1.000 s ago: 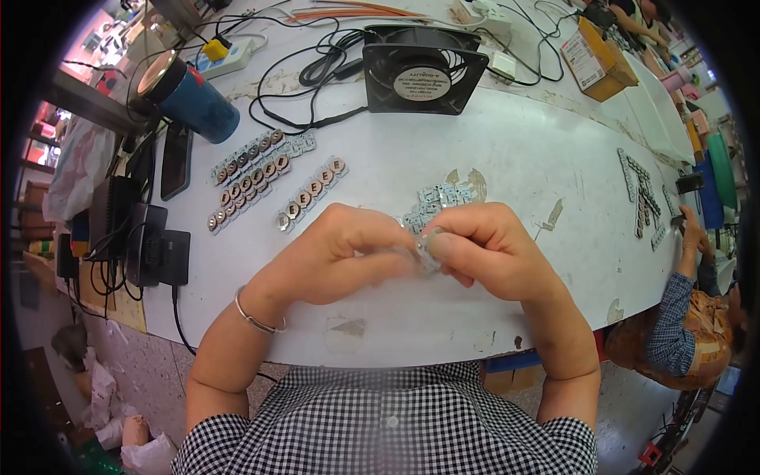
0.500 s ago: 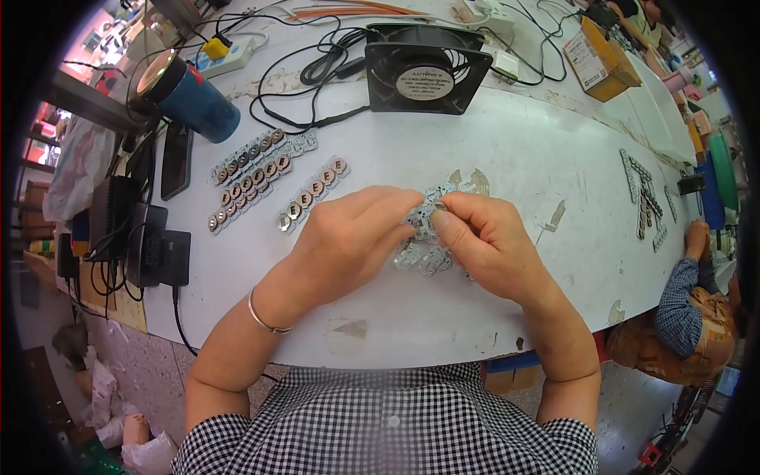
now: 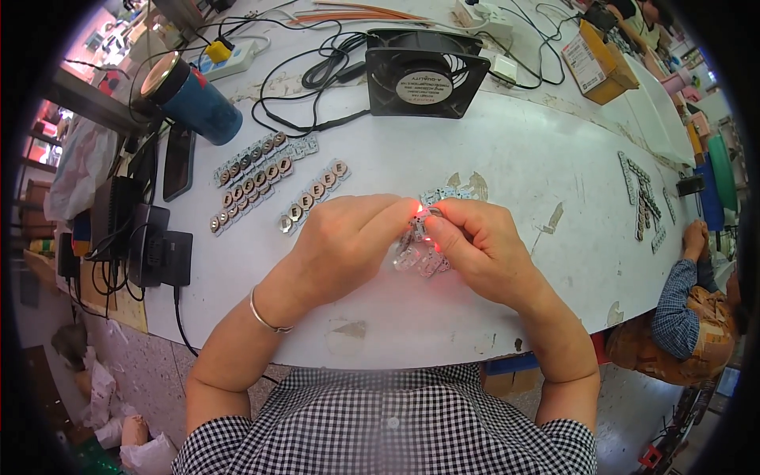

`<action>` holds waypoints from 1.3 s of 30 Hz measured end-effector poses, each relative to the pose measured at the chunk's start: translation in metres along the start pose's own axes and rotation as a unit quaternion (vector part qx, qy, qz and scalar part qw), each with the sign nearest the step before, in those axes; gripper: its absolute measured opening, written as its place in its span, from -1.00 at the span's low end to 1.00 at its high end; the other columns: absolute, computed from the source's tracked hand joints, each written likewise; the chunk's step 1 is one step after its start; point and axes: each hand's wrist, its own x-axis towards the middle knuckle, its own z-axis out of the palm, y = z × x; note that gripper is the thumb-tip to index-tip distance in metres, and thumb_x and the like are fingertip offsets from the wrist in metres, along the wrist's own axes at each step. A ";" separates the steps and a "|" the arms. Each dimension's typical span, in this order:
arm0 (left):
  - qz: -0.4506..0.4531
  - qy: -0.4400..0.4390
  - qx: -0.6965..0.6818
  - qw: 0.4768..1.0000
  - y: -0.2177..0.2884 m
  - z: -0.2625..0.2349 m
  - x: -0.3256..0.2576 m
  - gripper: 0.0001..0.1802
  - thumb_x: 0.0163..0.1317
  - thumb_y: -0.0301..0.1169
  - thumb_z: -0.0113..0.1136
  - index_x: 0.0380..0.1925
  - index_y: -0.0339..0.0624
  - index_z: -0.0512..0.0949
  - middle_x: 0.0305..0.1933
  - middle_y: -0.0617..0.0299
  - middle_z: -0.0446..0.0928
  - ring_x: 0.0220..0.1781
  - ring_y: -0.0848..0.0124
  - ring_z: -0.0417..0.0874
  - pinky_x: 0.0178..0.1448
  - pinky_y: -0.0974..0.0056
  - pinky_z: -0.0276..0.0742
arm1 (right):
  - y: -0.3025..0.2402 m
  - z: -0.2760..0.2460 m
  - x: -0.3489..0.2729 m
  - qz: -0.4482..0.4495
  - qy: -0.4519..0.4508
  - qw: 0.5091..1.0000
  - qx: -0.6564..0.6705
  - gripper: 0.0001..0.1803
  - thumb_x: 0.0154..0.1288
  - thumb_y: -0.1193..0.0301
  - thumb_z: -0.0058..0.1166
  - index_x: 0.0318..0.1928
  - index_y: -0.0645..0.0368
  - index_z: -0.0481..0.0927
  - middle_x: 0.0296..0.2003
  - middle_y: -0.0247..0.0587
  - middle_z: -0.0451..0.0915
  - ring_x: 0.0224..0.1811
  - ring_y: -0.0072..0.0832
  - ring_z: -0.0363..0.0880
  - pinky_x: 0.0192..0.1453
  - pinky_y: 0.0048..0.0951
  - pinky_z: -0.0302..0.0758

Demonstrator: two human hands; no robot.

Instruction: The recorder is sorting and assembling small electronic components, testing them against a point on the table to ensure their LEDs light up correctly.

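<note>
My left hand (image 3: 336, 241) and my right hand (image 3: 492, 249) meet over the middle of the table, fingertips pinched on a small circuit board (image 3: 420, 227). Red light glows from it between my fingers. More pale circuit boards (image 3: 445, 193) lie just behind and under my hands, partly hidden by them. To the left, small boards with round metallic discs sit in slanted rows: one row of boards (image 3: 314, 195) stands nearest my left hand, with other rows of boards (image 3: 257, 180) farther left.
A black square fan (image 3: 427, 75) stands at the back, its cable looping left. A blue tumbler (image 3: 202, 107), a phone (image 3: 179, 162) and black adapters (image 3: 162, 245) line the left side. More boards (image 3: 643, 198) lie far right, near another person's arm (image 3: 679, 297). A cardboard box (image 3: 599, 63) sits back right.
Red light has come on at the board between my fingertips. My hands have stayed in nearly the same place, with a slight shift of the fingers.
</note>
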 end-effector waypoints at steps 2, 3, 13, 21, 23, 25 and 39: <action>0.005 0.012 -0.002 1.000 0.001 0.002 0.002 -0.70 0.04 -0.65 0.31 -0.16 -0.36 0.59 -0.24 -0.01 0.66 -0.39 0.21 0.69 -0.37 0.28 0.61 | 0.000 0.000 0.000 0.001 0.003 1.000 -0.001 -0.83 0.41 0.46 0.01 -0.28 0.33 0.57 -0.56 -0.39 0.43 -0.52 -0.68 0.29 -0.44 -0.53 0.29; -0.026 0.047 -0.033 0.998 0.004 0.003 0.004 -0.70 0.03 -0.64 0.33 -0.18 -0.36 0.59 -0.25 0.00 0.66 -0.43 0.26 0.67 -0.39 0.31 0.59 | -0.001 0.001 0.000 0.007 0.024 1.000 0.015 -0.82 0.41 0.46 0.01 -0.28 0.33 0.57 -0.56 -0.42 0.43 -0.51 -0.70 0.28 -0.44 -0.54 0.28; -0.008 0.110 -0.021 0.994 0.010 0.009 0.006 -0.74 -0.01 -0.63 0.40 -0.27 -0.33 0.59 -0.32 0.08 0.63 -0.51 0.36 0.60 -0.47 0.36 0.51 | -0.002 0.003 0.000 0.021 0.075 0.996 0.054 -0.78 0.45 0.44 -0.02 -0.35 0.29 0.54 -0.60 -0.52 0.40 -0.58 -0.77 0.26 -0.52 -0.61 0.24; -0.152 0.067 -0.147 0.975 0.014 0.010 0.001 -0.83 0.13 -0.60 0.32 -0.26 -0.32 0.60 -0.38 0.14 0.62 -0.48 0.46 0.58 -0.41 0.42 0.48 | 0.001 -0.003 0.000 0.038 0.023 0.998 0.036 -0.79 0.43 0.45 0.01 -0.35 0.30 0.58 -0.60 -0.47 0.43 -0.57 -0.74 0.31 -0.50 -0.60 0.28; -0.205 0.048 -0.183 0.960 0.014 0.010 0.001 -0.85 0.16 -0.58 0.31 -0.26 -0.32 0.61 -0.40 0.16 0.61 -0.48 0.49 0.56 -0.39 0.43 0.47 | 0.002 -0.005 0.000 0.042 -0.017 0.999 0.008 -0.81 0.41 0.46 0.03 -0.34 0.31 0.60 -0.60 -0.45 0.45 -0.56 -0.70 0.34 -0.48 -0.58 0.31; -0.208 0.020 -0.186 0.960 0.014 0.009 0.002 -0.88 0.17 -0.58 0.29 -0.27 -0.31 0.61 -0.42 0.19 0.59 -0.46 0.54 0.53 -0.36 0.43 0.47 | 0.004 -0.003 -0.001 -0.029 0.025 0.999 -0.036 -0.85 0.36 0.49 0.07 -0.29 0.31 0.65 -0.55 -0.34 0.52 -0.50 -0.61 0.42 -0.40 -0.53 0.38; -0.149 -0.109 -0.354 0.917 0.012 -0.010 0.006 -0.25 0.18 -0.78 -0.13 0.43 -0.30 0.06 0.32 -0.01 0.29 -0.33 0.51 0.52 -0.12 0.38 0.56 | 0.002 -0.004 0.001 -0.060 0.028 0.998 -0.025 -0.88 0.33 0.51 0.09 -0.23 0.27 0.67 -0.44 -0.25 0.56 -0.38 -0.46 0.47 -0.27 -0.44 0.41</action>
